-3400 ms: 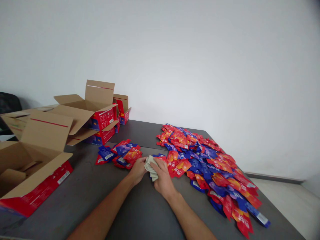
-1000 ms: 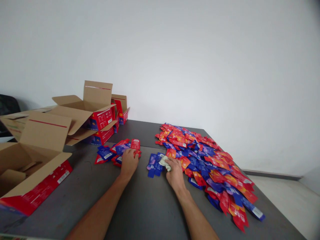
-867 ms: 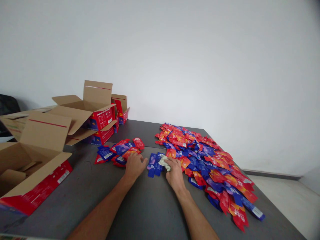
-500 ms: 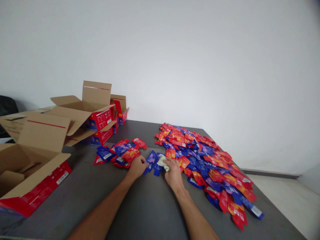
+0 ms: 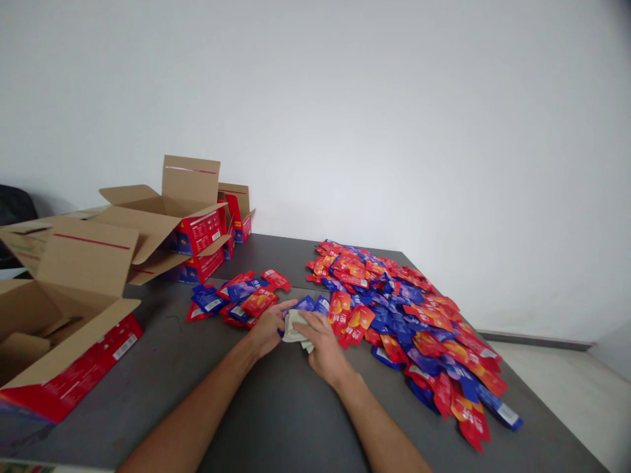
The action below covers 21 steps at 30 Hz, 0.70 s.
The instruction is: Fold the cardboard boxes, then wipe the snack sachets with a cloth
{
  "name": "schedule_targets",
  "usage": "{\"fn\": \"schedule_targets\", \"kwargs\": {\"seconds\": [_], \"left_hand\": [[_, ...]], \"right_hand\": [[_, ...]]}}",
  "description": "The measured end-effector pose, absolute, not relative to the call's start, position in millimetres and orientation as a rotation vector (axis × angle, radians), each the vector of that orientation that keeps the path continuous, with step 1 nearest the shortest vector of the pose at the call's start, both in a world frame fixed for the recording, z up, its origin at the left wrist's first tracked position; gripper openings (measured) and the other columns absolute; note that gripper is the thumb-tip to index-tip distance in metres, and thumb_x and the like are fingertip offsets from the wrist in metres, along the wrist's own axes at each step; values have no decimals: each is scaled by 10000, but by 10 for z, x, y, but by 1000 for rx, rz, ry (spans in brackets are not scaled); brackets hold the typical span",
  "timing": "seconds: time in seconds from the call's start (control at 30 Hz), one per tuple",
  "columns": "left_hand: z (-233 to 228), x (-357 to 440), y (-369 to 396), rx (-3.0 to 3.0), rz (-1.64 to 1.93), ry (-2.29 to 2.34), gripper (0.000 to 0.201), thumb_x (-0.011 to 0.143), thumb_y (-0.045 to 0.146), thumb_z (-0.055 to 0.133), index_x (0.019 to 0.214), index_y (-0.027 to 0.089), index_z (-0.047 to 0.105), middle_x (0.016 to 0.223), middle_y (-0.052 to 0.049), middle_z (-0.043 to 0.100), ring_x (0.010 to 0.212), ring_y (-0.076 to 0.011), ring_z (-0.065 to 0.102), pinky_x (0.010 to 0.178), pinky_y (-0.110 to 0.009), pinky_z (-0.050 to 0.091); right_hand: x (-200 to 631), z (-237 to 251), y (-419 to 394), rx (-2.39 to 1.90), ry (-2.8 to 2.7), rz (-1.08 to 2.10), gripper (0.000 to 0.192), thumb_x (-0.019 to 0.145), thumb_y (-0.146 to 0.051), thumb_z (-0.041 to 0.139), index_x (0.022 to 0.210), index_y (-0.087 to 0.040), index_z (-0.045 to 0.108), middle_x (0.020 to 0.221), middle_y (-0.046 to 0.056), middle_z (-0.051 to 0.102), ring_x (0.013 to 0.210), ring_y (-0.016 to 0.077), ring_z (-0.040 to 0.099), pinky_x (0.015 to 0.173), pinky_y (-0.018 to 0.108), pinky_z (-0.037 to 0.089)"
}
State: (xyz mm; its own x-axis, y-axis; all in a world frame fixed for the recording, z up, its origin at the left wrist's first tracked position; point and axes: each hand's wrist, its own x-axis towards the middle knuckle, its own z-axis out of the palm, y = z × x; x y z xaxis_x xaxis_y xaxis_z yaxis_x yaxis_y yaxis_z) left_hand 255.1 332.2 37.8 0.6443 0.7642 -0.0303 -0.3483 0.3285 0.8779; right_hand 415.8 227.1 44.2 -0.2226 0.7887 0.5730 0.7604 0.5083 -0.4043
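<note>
Both hands are meeting again at the near edge of the big packet heap (image 5: 404,315), where a sec ago they were working apart: the left hand (image 5: 267,326) was over by the small packet pile (image 5: 236,297), the right hand (image 5: 323,345) against the heap w/ the cloth. Now the left is coming back across and the two are closing on the pale green cloth (image 5: 294,326) together. Judging by that, a blue packet (image 5: 304,304) is being taken up for wiping rather than one being laid down.

The cloth is sitting bunched between the hands on the dark surface (image 5: 276,420), the left hand's fingers curled onto its near-left side, the right hand's fingers pressing over its right side. Blue packets are poking out just behind the cloth, on the heap's side; whether either hand is actually pinching one, can't tell. The small pile is lying just left of the cloth, the open cardboard boxes (image 5: 162,217) well left of it, toward the wall.
</note>
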Motion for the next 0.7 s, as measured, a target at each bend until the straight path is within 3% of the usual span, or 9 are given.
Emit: {"fn": "schedule_targets", "kwargs": {"seconds": [0.13,0.27,0.47,0.53,0.63,0.7], "left_hand": [[432,2517,3277,998,697,381,874,461,-30,499,1312,159,551,1194,-113,672,1054,-250,630,875,-366,510],[484,2563,3205,990,643,314,868,477,-31,501,1323,161,542,1234,-127,648,1110,-289,607,895,-453,518],[410,2593,3237,1022,714,352,865,475,-52,514,1316,150,548,1140,-106,694,887,-174,660,707,-224,496],[374,2580,3267,1060,754,408,898,483,-50,519,1354,169,511,1155,-101,694,866,-164,662,687,-214,487],[334,2579,3306,1224,852,430,911,511,-31,490,1390,209,468,1331,-98,610,1099,-220,621,881,-306,499],[305,2593,3318,1423,918,427,883,538,-18,447,1390,212,468,1418,-83,542,1264,-230,526,1059,-390,409]], "right_hand": [[4294,407,2328,-1409,-1831,-46,833,580,110,418,1292,-281,603,1437,43,500,1315,247,396,1102,490,354],[4449,380,2334,-1451,-1701,-143,870,544,115,399,1312,-249,586,1456,65,476,1309,259,385,1093,504,358],[4201,429,2258,-1291,-1946,-20,815,602,76,436,1318,-285,582,1452,38,485,1298,257,378,1083,502,362],[4124,456,2249,-1234,-1997,59,816,593,71,439,1309,-290,590,1438,32,503,1287,249,400,1074,483,376],[4162,474,2255,-1197,-1913,89,826,548,72,417,1255,-299,630,1365,25,572,1230,234,465,1039,461,409],[4273,476,2261,-1230,-1752,27,803,544,72,402,1210,-297,656,1316,26,607,1197,227,496,1025,456,416]]}}
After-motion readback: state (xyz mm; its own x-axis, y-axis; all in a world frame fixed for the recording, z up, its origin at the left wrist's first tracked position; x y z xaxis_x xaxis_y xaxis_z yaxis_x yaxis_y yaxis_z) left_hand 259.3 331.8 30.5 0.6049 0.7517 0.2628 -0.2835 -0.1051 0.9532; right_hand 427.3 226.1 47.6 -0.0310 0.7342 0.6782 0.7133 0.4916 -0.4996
